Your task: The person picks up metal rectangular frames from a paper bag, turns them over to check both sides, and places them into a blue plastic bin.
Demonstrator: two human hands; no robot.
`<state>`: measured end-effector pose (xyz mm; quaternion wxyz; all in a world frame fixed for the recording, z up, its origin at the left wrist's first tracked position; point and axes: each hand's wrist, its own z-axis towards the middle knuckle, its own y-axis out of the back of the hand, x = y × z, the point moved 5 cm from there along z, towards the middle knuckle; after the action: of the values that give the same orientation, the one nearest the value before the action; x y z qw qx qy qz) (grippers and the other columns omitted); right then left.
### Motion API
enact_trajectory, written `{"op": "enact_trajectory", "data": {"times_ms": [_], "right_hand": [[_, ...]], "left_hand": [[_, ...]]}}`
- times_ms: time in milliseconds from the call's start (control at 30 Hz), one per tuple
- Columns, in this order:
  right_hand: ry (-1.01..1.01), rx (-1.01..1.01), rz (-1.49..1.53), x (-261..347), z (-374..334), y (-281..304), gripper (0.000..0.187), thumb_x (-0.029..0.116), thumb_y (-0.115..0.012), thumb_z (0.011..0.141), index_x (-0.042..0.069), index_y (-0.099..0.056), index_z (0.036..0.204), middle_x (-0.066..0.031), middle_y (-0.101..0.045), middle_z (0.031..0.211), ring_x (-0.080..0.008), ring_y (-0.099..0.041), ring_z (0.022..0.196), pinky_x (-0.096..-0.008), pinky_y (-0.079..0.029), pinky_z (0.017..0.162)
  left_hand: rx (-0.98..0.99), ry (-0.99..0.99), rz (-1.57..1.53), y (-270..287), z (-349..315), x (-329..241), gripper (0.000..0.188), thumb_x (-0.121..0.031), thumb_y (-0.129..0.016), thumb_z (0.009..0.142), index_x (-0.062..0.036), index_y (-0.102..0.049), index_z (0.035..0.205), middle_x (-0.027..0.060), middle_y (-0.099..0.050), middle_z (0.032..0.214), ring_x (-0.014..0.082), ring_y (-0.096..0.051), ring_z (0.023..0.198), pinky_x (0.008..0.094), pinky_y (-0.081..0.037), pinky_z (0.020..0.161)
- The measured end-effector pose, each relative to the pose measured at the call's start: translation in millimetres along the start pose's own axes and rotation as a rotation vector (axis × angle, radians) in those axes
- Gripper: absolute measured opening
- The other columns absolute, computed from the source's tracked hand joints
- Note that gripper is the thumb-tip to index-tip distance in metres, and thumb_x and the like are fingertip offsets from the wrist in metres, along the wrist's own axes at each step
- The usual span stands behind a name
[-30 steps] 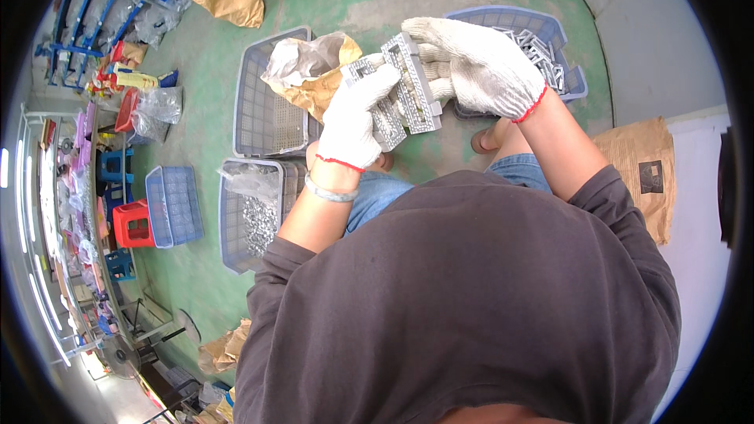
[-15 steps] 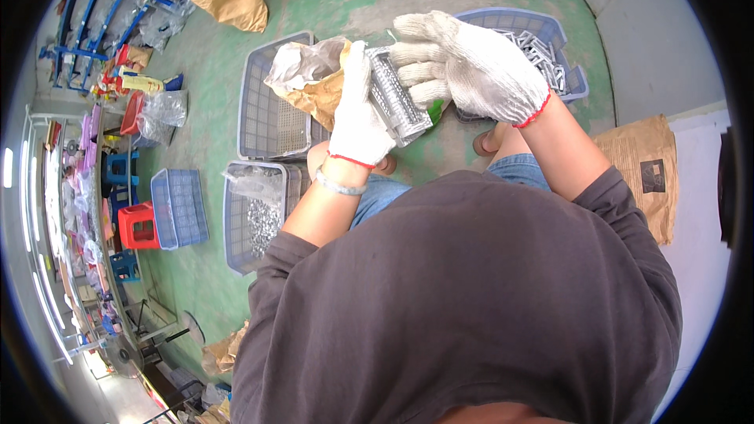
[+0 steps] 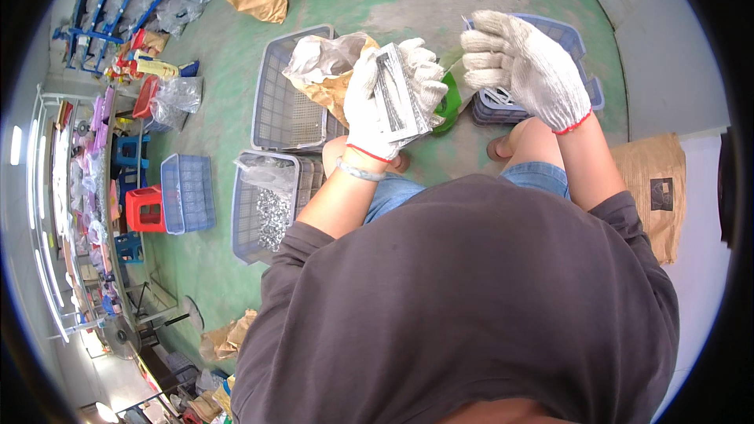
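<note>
Both my hands wear white knit gloves with red cuffs. My left hand (image 3: 363,114) is wrapped round a silver rectangular metal piece (image 3: 399,98), its fingers curled over the far side; the piece looks like a frame with a sunken middle. Apart from it on the right, my right hand (image 3: 528,71) has its fingers stretched out and holds nothing. Below that hand, a blue-grey basket (image 3: 585,55) is partly hidden; some metal pieces show in it. Something bright green (image 3: 448,106) lies between my hands, mostly covered.
Left of my knees stand two more baskets: one (image 3: 267,82) bears an open brown paper bag (image 3: 326,93), the nearer (image 3: 242,228) has small shiny metal parts (image 3: 272,216). Farther left are a blue basket (image 3: 188,192) and a red stool (image 3: 144,208). A flattened brown sack (image 3: 652,188) is at the right.
The metal piece has turned in my left hand, showing its framed face and the fingers round its far side. My right hand has moved away to the right. The view has shifted slightly.
</note>
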<state>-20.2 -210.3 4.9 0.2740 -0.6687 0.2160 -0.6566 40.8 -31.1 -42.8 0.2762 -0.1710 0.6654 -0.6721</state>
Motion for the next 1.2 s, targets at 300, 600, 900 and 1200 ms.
{"op": "enact_trajectory", "data": {"times_ms": [300,600,900,1200], "right_hand": [[-0.06,-0.153,-0.102,-21.3,-2.8,65.8,0.049,0.032,-0.065,0.093,0.001,-0.052,0.128,-0.0104,-0.062,0.11,-0.0223,-0.062,0.093,-0.0367,-0.055,0.079],[-0.035,-0.583,-0.156,-24.8,-29.7,133.6,0.043,0.027,-0.066,0.092,0.002,-0.057,0.127,-0.013,-0.064,0.108,-0.0233,-0.063,0.089,-0.0379,-0.056,0.075],[-0.158,-0.926,-0.349,-6.7,-47.1,256.0,0.038,0.017,-0.066,0.091,0.001,-0.06,0.125,-0.0119,-0.066,0.105,-0.0204,-0.063,0.092,-0.0333,-0.054,0.075],[-0.81,-0.579,-1.732,-56.7,51.5,393.6,0.052,0.027,-0.069,0.072,0.004,-0.063,0.117,-0.0226,-0.065,0.116,-0.0366,-0.063,0.109,-0.0412,-0.049,0.095]], "left_hand": [[-0.285,-0.062,0.15,56.9,-24.3,-43.4,0.05,-0.038,-0.058,0.093,0.0011,-0.054,0.123,0.0155,-0.059,0.102,0.0285,-0.056,0.092,0.0401,-0.048,0.079],[-0.589,-0.397,0.314,178.2,18.6,-236.9,0.021,-0.013,-0.055,0.09,-0.006,-0.068,0.105,0.0086,-0.07,0.1,0.0274,-0.067,0.088,0.0388,-0.056,0.078],[-0.939,-0.473,0.335,318.3,57.4,-312.4,0.039,-0.036,-0.05,0.094,-0.0093,-0.058,0.121,0.013,-0.065,0.11,0.0338,-0.06,0.101,0.0546,-0.048,0.093],[-1.204,0.052,0.445,290.6,39.7,-247.2,0.075,-0.058,-0.055,0.086,-0.0126,-0.04,0.144,0.0084,-0.047,0.143,0.0323,-0.044,0.129,0.0538,-0.033,0.11]]}}
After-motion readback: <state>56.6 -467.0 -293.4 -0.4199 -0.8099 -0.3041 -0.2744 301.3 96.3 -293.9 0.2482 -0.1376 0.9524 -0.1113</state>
